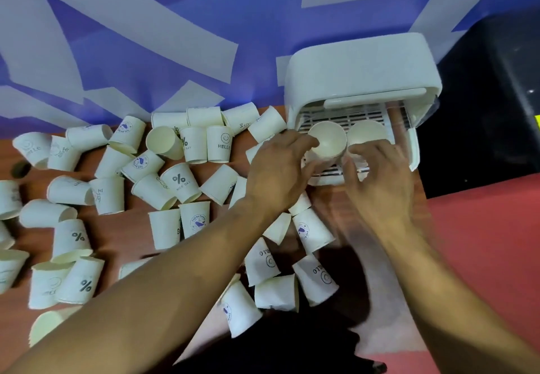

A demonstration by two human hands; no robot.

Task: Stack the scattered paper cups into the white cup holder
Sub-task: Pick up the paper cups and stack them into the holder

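Risk sat mostly in the crowding at the white cup holder [362, 64], which stood open-fronted at the far right of the worktop [128, 227]. The left hand [280, 169] gripped an upturned cup [327, 140] by its side, on or just above the slotted tray [350, 116]. A second cup [367, 133] stood just beside it. The right hand [382, 183] was blurred, fingers curled near that second cup, and whether it held anything could not be told. A nudge from either hand would probably tip the neighbour. The scattered paper cups [181, 182] lay beneath both forearms, so a lowered wrist could sweep some away.
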